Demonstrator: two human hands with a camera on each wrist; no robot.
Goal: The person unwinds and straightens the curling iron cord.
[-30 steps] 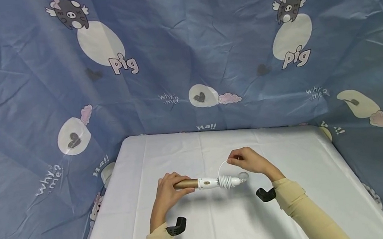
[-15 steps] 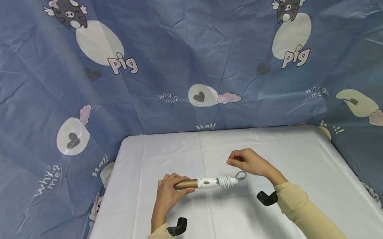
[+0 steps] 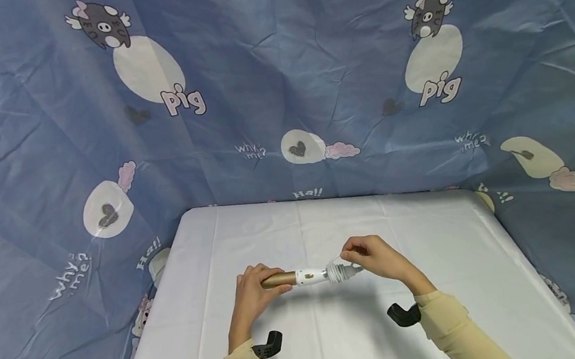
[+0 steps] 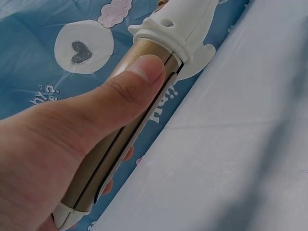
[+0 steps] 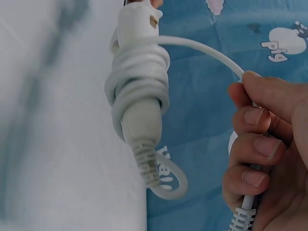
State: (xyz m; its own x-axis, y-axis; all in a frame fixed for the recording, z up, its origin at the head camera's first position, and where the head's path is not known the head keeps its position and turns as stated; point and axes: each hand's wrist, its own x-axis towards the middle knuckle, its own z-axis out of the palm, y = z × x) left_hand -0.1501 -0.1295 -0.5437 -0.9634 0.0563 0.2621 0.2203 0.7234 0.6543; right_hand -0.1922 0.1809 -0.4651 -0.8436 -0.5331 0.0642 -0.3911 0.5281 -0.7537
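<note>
A curling iron [image 3: 310,276] with a gold barrel [image 4: 134,55] and a white handle [image 5: 141,121] lies level above the table, handle to the right. My left hand [image 3: 252,287] grips the barrel, thumb [image 4: 120,91] along its upper side. Several turns of white cord [image 5: 139,79] wrap the handle, and a small loop [image 5: 179,185] hangs at its end. My right hand [image 3: 377,256] pinches the cord's free stretch [image 5: 204,48] between thumb and forefinger, other fingers curled round it. A ribbed cord end [image 5: 243,219] shows below those fingers.
A white-covered table [image 3: 250,224] lies under both hands. Behind and beside it hangs a blue cloth [image 3: 236,91] with pig prints. A black wrist device [image 3: 268,345] is at the left cuff and another black device [image 3: 403,314] at the right.
My right hand has come down nearer the handle's end, now overlapping the tail loop in the head view. The left hand keeps its grip on the curling iron, almost still.
</note>
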